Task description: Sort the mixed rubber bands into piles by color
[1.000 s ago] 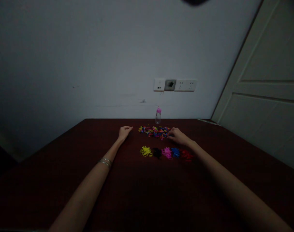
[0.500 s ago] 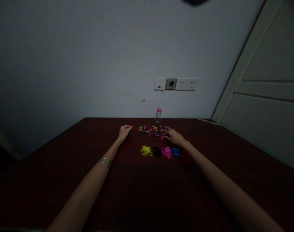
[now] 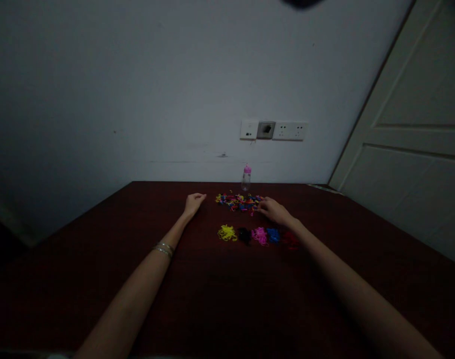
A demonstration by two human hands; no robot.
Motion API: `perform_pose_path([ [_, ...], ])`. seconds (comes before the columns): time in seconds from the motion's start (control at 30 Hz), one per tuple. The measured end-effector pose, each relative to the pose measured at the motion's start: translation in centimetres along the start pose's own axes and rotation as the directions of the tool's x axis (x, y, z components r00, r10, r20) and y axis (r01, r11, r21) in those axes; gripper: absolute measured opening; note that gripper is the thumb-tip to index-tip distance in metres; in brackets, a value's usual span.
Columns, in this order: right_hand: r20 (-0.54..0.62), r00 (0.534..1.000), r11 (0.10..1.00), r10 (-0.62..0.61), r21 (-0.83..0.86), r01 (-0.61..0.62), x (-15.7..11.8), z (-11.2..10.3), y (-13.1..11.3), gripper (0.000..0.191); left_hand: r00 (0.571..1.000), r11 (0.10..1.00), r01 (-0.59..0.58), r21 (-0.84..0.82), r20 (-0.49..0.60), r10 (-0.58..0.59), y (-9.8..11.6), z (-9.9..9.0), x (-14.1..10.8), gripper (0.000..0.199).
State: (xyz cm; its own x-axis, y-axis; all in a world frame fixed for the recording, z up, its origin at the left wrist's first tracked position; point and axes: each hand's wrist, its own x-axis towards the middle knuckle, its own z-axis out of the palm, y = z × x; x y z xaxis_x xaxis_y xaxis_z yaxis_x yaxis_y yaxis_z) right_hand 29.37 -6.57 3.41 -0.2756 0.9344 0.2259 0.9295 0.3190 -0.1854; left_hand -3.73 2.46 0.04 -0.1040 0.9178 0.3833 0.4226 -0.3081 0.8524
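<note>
Mixed coloured bands lie at the right hand's fingertips

The mixed pile of small bands (image 3: 239, 202) lies near the table's far edge, its long axis running left to right, roughly parallel with that edge. The right hand (image 3: 275, 210) is the nearer one: its bent fingers are at the pile's right end, so most of the pile lies to their left. Whether they grip a band, I cannot tell.

The left hand (image 3: 193, 203) rests apart from the pile's left end, fingers curled; whether they hold anything is too small to make out.

Toward the table's (image 3: 212, 289) near edge from the pile, a row of single-colour heaps runs left to right: yellow heap (image 3: 227, 233), black heap (image 3: 244, 236), pink heap (image 3: 260, 236), blue heap (image 3: 273, 235) and dim red heap (image 3: 290, 240). Beyond the pile, a pink-capped clear bottle (image 3: 246, 180) stands upright by the far edge.
</note>
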Motion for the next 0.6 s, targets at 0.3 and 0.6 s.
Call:
perform_pose_path([
  [0.3,-0.091,0.994,0.980,-0.065,0.181,0.081,-3.0,-2.2,2.9,0.024,1.000,1.000,-0.016,-0.013,0.011,0.016,-0.5,0.0,0.2,0.033],
  [0.6,0.042,0.999,0.957,0.006,0.291,-0.018,-9.4,-3.3,5.2,0.031,1.000,1.000,-0.026,0.000,0.016,0.026,-0.8,0.1,0.4,0.033],
])
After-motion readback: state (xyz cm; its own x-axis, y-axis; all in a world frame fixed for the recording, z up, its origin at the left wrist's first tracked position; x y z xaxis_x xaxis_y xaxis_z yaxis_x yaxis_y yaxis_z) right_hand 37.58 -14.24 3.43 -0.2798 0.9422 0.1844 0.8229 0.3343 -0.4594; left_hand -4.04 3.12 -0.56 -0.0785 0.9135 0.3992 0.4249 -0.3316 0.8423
